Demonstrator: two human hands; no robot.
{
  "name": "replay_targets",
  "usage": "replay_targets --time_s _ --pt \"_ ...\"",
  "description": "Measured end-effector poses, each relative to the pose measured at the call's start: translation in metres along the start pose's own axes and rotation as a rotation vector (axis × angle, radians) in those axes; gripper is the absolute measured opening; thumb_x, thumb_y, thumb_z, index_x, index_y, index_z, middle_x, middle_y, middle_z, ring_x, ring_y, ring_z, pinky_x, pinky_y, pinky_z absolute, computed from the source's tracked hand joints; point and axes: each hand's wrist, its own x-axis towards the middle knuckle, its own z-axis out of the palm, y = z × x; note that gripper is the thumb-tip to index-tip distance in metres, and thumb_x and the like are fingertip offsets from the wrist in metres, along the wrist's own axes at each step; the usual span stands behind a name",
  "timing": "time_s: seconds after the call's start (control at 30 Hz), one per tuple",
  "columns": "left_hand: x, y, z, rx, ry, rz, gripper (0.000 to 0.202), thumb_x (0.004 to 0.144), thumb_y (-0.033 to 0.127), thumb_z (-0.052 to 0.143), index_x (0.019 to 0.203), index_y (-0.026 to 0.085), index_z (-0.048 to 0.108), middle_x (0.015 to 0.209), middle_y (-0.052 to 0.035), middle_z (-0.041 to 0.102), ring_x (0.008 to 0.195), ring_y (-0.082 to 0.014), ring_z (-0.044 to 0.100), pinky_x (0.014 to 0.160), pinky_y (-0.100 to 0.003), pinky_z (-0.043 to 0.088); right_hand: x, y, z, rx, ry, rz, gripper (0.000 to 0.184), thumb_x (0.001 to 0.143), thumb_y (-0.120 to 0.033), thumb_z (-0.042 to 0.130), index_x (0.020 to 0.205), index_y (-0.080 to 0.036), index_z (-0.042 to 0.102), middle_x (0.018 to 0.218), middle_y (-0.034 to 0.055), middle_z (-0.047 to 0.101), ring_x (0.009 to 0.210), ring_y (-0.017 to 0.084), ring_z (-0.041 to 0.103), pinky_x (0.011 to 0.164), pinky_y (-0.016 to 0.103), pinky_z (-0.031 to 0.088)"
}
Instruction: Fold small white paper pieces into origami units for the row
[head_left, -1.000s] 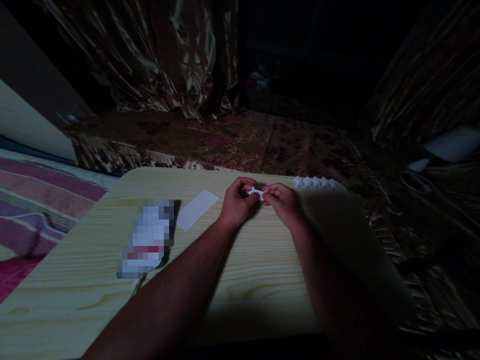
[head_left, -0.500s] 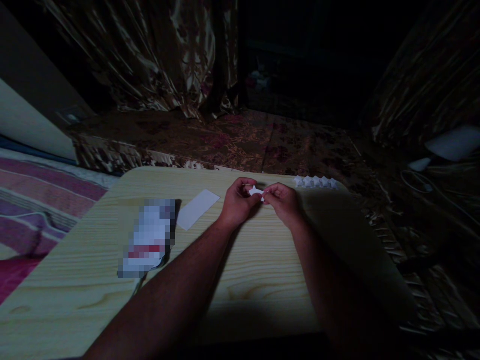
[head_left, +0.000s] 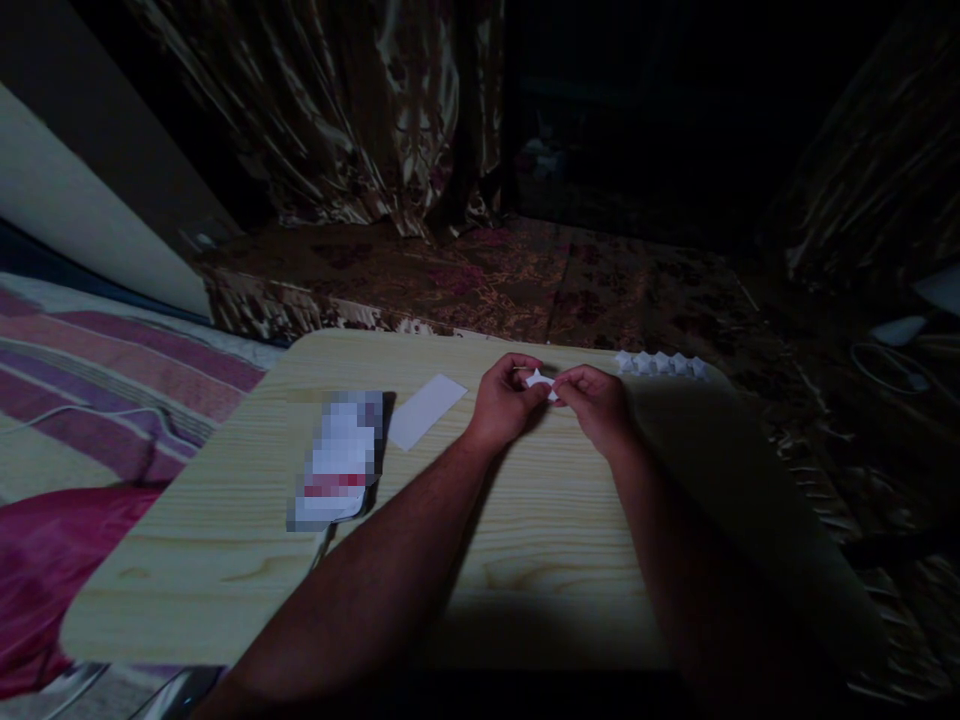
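A small white folded paper star (head_left: pixel 538 380) is pinched between my two hands above the far half of the wooden table (head_left: pixel 555 510). My left hand (head_left: pixel 508 402) grips its left side, thumb in front. On the other side, my right hand (head_left: pixel 596 402) pinches the star's right edge with thumb and fingertips. Parts of the star are hidden behind the fingers. Several finished-looking white paper stars (head_left: pixel 661 364) lie in a row at the table's far right edge. Left of my left hand lies a flat white paper rectangle (head_left: pixel 428 411).
A blurred-out, phone-like object (head_left: pixel 337 455) with a cable rests on the table's left part. A striped bed cover (head_left: pixel 142 350) and pink cloth (head_left: pixel 67 580) are at the left. Patterned curtains (head_left: pixel 420 110) hang behind; a white lamp-like object (head_left: pixel 898 330) and cable are at the right.
The camera view has shifted, so the table and hands appear farther right and more of the bed shows. Both hands keep their hold on the paper star, with little finger movement.
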Motion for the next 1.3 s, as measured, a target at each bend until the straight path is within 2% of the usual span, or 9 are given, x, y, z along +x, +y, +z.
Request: replay_targets --time_s 0.47,0.83,1.13,1.3 --pt "0.001 0.006 0.0 0.03 0.069 0.013 0.034 0.065 0.021 0.075 0.094 0.017 0.059 0.07 0.002 0.061 0.058 -0.0089 0.055 0.056 -0.021 0.043 0.0 -0.01 0.004 0.047 -0.01 0.051 0.016 0.064 -0.027 0.069 0.075 -0.017 0.062 0.066 0.0004 0.066 0.062 0.014 0.062 0.061 0.026 0.049" --pt "-0.001 0.009 0.002 0.015 0.069 -0.008 0.035 0.063 0.021 0.074 0.094 0.018 0.059 0.07 0.0029 0.06 0.057 -0.0085 0.053 0.056 -0.02 0.042 0.001 -0.001 0.003 0.032 -0.01 0.022 0.012 0.068 -0.029 0.065 0.074 -0.018 0.062 0.069 0.0 0.065 0.066 0.015 0.063 0.066 0.028 0.051" --pt "-0.002 0.01 0.002 0.028 0.066 -0.018 0.034 0.063 0.021 0.074 0.093 0.018 0.059 0.069 0.0032 0.06 0.055 -0.0082 0.052 0.054 -0.02 0.041 0.0 -0.003 0.003 0.018 -0.006 -0.01 0.008 0.069 -0.026 0.063 0.071 -0.018 0.063 0.066 -0.0004 0.065 0.063 0.014 0.062 0.063 0.026 0.049" --pt "-0.001 0.007 0.001 0.007 0.061 -0.015 0.034 0.064 0.021 0.073 0.094 0.018 0.059 0.07 0.0027 0.06 0.057 -0.0085 0.054 0.055 -0.021 0.043 -0.001 -0.006 0.003 0.048 -0.027 0.021 0.009 0.067 -0.024 0.064 0.074 -0.018 0.063 0.068 -0.0001 0.066 0.064 0.014 0.062 0.063 0.026 0.049"
